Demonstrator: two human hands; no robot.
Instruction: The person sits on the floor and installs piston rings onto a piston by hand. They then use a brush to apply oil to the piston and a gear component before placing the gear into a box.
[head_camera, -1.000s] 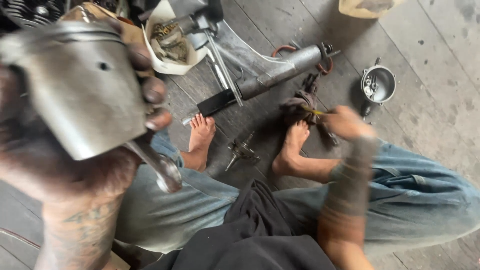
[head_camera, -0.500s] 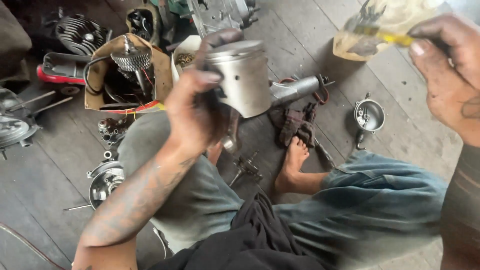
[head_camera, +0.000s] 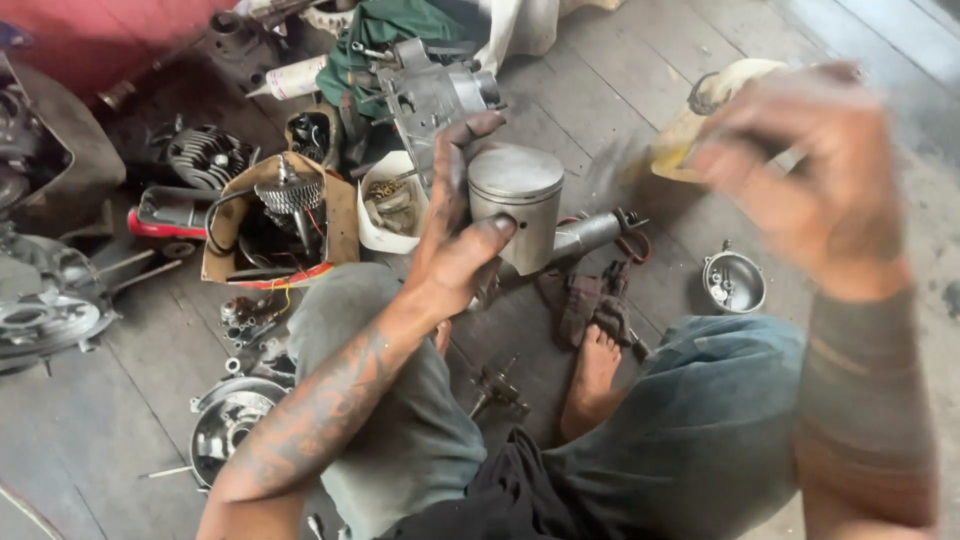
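Note:
My left hand (head_camera: 455, 240) grips a grey metal piston (head_camera: 517, 205) by its side, crown up, held above my knees. My right hand (head_camera: 805, 175) is raised at the upper right, blurred by motion; its fingers are curled around a thin tool with a yellow handle (head_camera: 690, 155), only partly visible. The two hands are apart, the right one about a hand's width to the right of the piston. I sit on a wooden plank floor with bare feet (head_camera: 592, 375) out in front.
Engine parts lie around: a cardboard box with a gear shaft (head_camera: 285, 215), a white tub of small parts (head_camera: 385, 205), an engine case (head_camera: 430, 95), a finned cylinder (head_camera: 205, 155), a round metal cover (head_camera: 228, 425), a small metal cup (head_camera: 733, 282), a grey tube (head_camera: 590, 232).
My left hand has lowered the piston away from the camera and steadied it in the middle. My right hand came up from the floor to the upper right with the yellow-handled tool.

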